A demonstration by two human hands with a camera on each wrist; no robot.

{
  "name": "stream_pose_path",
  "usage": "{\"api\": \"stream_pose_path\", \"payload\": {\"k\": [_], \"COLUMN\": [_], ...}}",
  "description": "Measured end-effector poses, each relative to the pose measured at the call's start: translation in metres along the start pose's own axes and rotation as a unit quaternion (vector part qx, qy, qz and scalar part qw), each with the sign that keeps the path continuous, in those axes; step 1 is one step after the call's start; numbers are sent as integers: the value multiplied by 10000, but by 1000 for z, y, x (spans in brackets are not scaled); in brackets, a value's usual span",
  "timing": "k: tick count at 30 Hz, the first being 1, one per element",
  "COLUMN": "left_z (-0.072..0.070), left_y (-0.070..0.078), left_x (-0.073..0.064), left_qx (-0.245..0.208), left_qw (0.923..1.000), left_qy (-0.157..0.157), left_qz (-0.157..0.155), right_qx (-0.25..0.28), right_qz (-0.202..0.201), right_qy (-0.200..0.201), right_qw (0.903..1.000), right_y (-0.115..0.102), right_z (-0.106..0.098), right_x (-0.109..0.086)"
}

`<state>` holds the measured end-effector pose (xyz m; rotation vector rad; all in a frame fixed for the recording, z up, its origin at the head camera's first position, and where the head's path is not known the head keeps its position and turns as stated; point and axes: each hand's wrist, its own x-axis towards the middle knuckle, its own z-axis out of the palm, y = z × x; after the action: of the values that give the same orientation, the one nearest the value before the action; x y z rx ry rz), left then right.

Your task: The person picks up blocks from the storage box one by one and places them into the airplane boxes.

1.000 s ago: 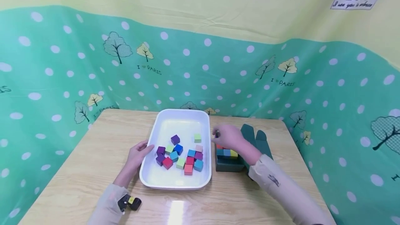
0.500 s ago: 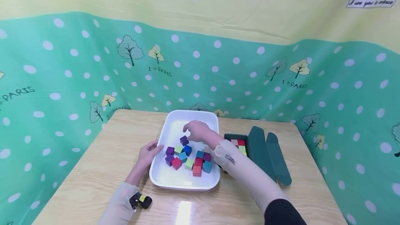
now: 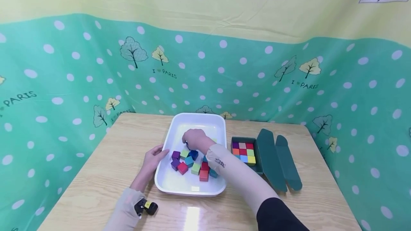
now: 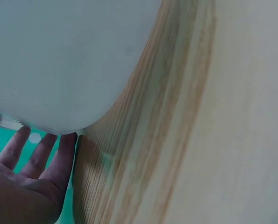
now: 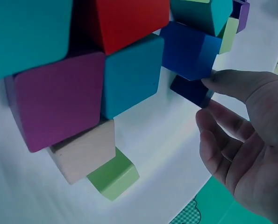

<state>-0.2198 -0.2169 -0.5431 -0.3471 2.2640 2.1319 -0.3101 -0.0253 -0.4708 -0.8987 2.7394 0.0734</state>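
A white plastic tray (image 3: 174, 185) holds several coloured wooden cubes. My left hand (image 3: 152, 160) holds its left rim, thumb over the edge and fingers along the outer wall; in the left wrist view the fingertips (image 4: 68, 140) meet the side. Inside the tray, my right hand (image 3: 194, 139) pinches a dark purple cube (image 5: 189, 89) between thumb and fingertips. That cube sits right beside a blue cube (image 5: 188, 51) in the right wrist view and is mostly covered by the hand in the head view. A red cube (image 3: 182, 168) and a light green cube (image 3: 195, 168) lie nearer the front.
To the tray's right stands a dark green box (image 3: 259, 167) with rows of coloured cubes inside. Its folding lid (image 3: 271, 159) lies open to the right on the wooden table (image 3: 96, 174). A patterned cloth (image 3: 205, 67) hangs behind the table.
My right hand has moved left from over the green box into the tray and come down on the purple cube. The left hand stays at the tray's rim.
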Motion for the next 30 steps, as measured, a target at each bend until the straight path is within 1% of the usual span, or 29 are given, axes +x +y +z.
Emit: {"api": "stream_pose_path", "payload": {"k": [5,7,10,13,16,19,22,25,30], "left_z": [3,4,5,7,7,7,5,2,-2], "left_y": [0,1,1,0,-1,0,1,1,0], "left_x": [0,1,2,2,2,2,2,2,4], "left_qx": [29,87,87,76,52,50,119,181,145], "left_qw": [10000,10000,10000,10000,9999,9999,9999,9998,9997], "left_qy": [-23,-29,-29,-44,-98,-100,-96,-58,-105], "left_qz": [7,31,10,-43,-81,-72,-24,-50,-142], "right_qx": [-236,-205,55,398,650,1021,1486,1967,2902], "right_qz": [113,141,132,14,-114,-169,-213,-268,-108], "right_qy": [29,20,29,214,462,653,803,1005,1275], "right_qw": [9997,9997,9999,9990,9968,9925,9854,9749,9484], "right_y": [1,2,5,11,21,35,50,67,95], "right_z": [2,2,-1,-7,-18,-31,-43,-49,-47], "right_x": [3,3,1,-6,-19,-36,-58,-83,-128]}}
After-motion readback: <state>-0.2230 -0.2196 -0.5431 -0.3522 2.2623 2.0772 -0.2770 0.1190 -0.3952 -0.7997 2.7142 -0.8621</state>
